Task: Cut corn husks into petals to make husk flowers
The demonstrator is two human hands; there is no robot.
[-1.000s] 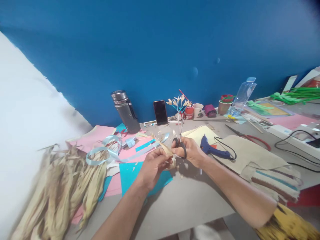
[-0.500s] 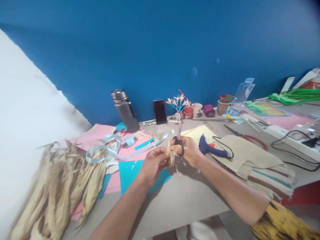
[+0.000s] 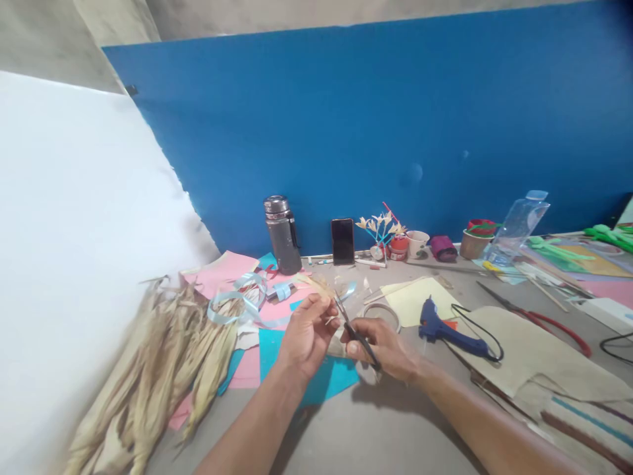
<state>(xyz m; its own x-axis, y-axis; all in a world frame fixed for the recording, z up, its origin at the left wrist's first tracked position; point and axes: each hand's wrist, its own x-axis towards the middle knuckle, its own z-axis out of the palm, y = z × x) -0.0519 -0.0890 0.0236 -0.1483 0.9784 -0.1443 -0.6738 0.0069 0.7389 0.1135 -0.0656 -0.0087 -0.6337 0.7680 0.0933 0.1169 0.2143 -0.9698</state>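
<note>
A pale strip of dried corn husk is pinched in the fingers of my left hand, above a blue paper sheet. My right hand grips dark-handled scissors. Their blades point up and to the left, close beside the husk strip; whether they touch it I cannot tell. A heap of long dried corn husks lies to the left of my hands. Behind them stand small husk flowers on blue stems.
A thermos and a phone stand by the blue wall. To the right lie a blue glue gun, pliers with red handles and a folded cloth. A roll of tape sits behind my right hand.
The view has tilted up and turned left. The scissors have swung from upright to a slant, and the husk strip now points up and left. Both hands keep their hold.
</note>
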